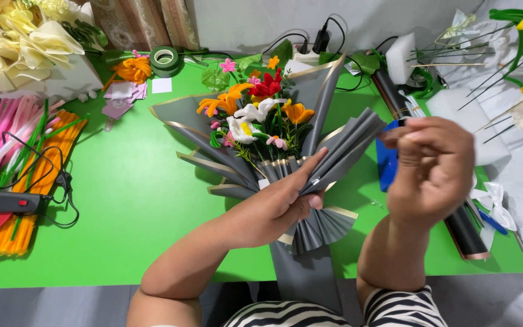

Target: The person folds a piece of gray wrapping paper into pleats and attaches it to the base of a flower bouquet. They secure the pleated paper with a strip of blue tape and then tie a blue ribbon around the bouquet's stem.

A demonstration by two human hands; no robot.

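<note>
- Bouquet [261,130]: lies flat on the green table [134,200], flower heads pointing away from me, stem end toward me. Long axis runs near-to-far, w/ a slight lean.
- Its grey wrapping paper [334,151] fans out to both sides of the flowers; I see pleats gathered at the waist.
- My left hand [282,203] sits right at that waist, fingers pinched shut on the gathered pleats, thumb on top. It's the hand on the bouquet.
- My right hand [431,166] is raised just right of the bouquet, apart from the paper, fingers curled in and nipping smth small at the tips. Can't tell what it is.
- Blue object [387,163] partly hidden behind the right hand, right of the bouquet.
- Dark roll [464,233] lies right of the bouquet, running near-to-far too.
- Left of the bouquet: glue gun [1,200] on a pile of pink and orange stems [25,151], well apart.
- Beyond the bouquet: green tape roll [164,59], power strip [310,54].
- No real containers here; the paper wrap is the only holder, flowers inside it.
</note>
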